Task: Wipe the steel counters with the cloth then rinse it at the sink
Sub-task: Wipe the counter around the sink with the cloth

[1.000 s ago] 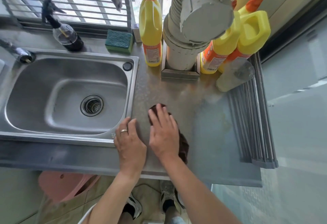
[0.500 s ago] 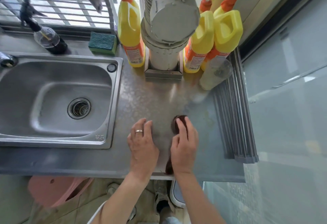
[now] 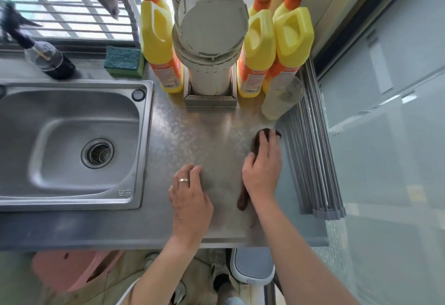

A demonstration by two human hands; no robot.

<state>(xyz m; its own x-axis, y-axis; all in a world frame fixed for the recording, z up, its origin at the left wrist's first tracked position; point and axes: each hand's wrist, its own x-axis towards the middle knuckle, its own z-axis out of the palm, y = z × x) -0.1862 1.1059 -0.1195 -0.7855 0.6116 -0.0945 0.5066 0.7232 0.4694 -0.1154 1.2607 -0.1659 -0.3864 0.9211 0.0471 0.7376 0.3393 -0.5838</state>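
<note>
Wiping part is in full swing here. The right hand [image 3: 262,167] is pressing the dark brown cloth [image 3: 242,199] flat against the steel counter [image 3: 204,136], fingers straight, working near the folded drying rack [image 3: 313,150] on the right. The left hand [image 3: 190,194] is resting loose on the counter, holding nothing. The sink [image 3: 72,143] is sitting dry-looking and unused, so I'd say the rinse is all left to do.

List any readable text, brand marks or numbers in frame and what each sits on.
Nothing reads cleanly.
Stamp on the sink front rim at: two small characters, too blurred to read.
Orange labels on the three yellow bottles: printed text, too small to read.
Spray bottle, sponge, cloth: no text visible.
</note>
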